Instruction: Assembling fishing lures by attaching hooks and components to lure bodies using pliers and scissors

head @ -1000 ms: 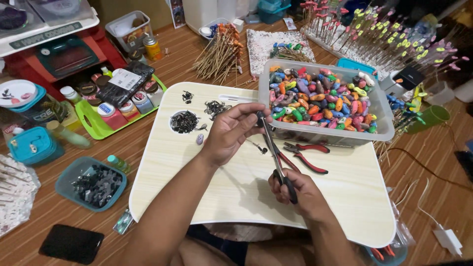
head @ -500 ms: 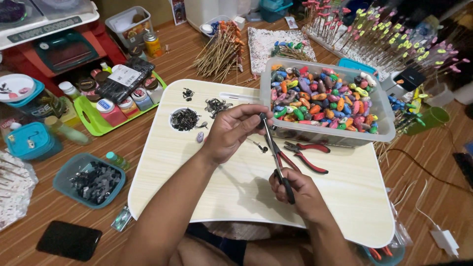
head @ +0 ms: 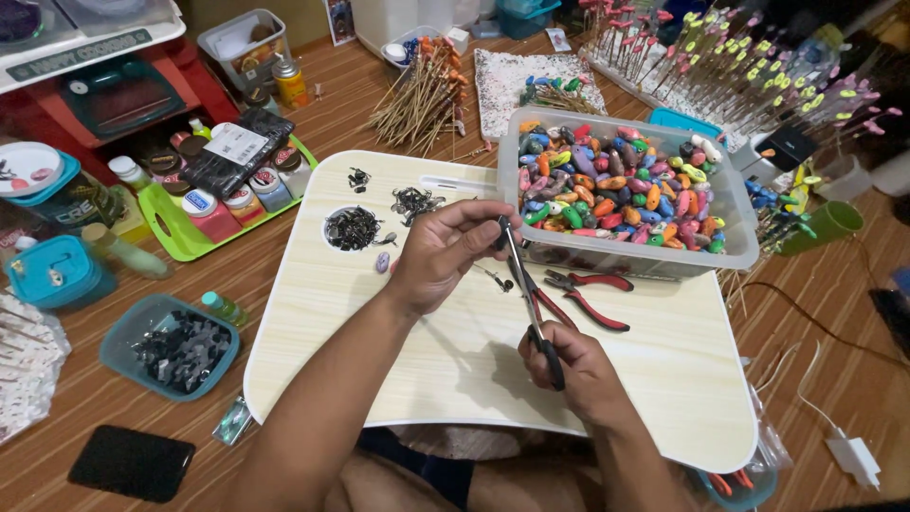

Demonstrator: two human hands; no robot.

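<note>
Black-handled slim metal pliers (head: 533, 308), gripped in the right hand (head: 578, 374), still meet a tiny dark piece pinched by the left hand (head: 445, 251) above the pale wooden desk (head: 445, 379).

A pale wooden lap table (head: 398, 379) stands on brown plank flooring (head: 834, 313), seemingly lamp-lit

Two hands worked over one lap table (head: 664, 379). Two pliers showed: one black-handled (head: 533, 308), one red-handled (head: 588, 296). One clear bin (head: 739, 228) sat far right, two teal tubs (head: 118, 356) left.
</note>
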